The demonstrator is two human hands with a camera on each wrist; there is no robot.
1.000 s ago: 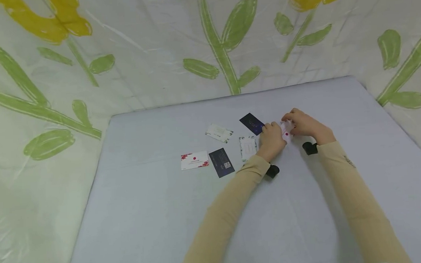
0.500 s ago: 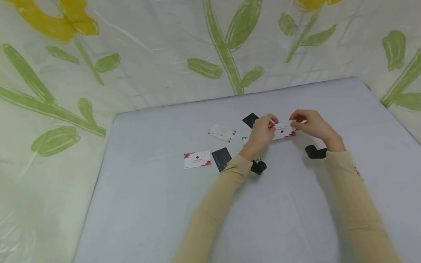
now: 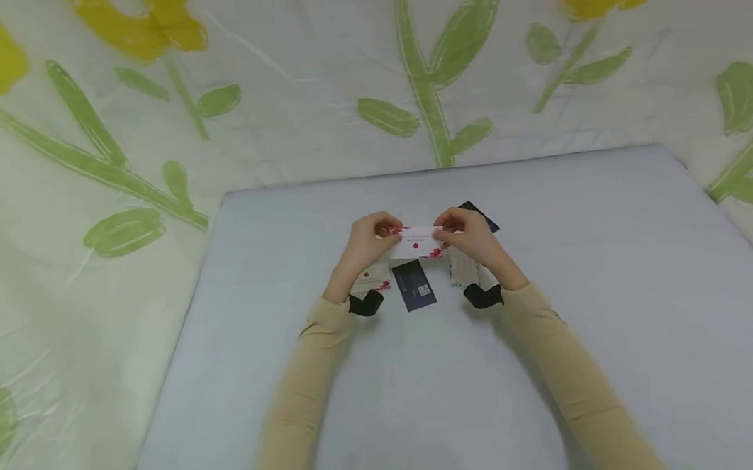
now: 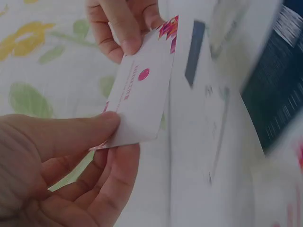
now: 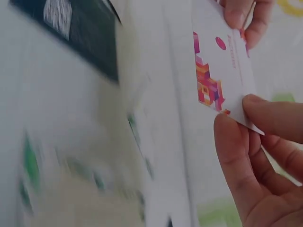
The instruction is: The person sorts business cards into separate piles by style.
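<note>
Both hands hold up one white business card (image 3: 417,245) with a red dot and red-patterned corners. At its left end my left hand (image 3: 367,242) pinches it between thumb and fingers; my right hand (image 3: 472,239) pinches the opposite end. In the left wrist view the left thumb lies across the printed face of the card (image 4: 142,90). A dark business card (image 3: 414,286) with a QR code lies on the table just below. Partly behind the left wrist is a similar red-cornered card (image 3: 371,278). A leaf-bordered card (image 3: 463,267) lies partly covered by the right hand.
Another dark card (image 3: 486,218) shows beyond the right hand. Black wrist-worn pieces sit under the left wrist (image 3: 366,304) and right wrist (image 3: 483,297). The pale table (image 3: 436,388) ends at a wall sheet (image 3: 281,119) painted with yellow flowers.
The red-cornered card has been lifted from the table's right part, turned level between both hands and carried left over the other cards. The head view has shifted slightly.
</note>
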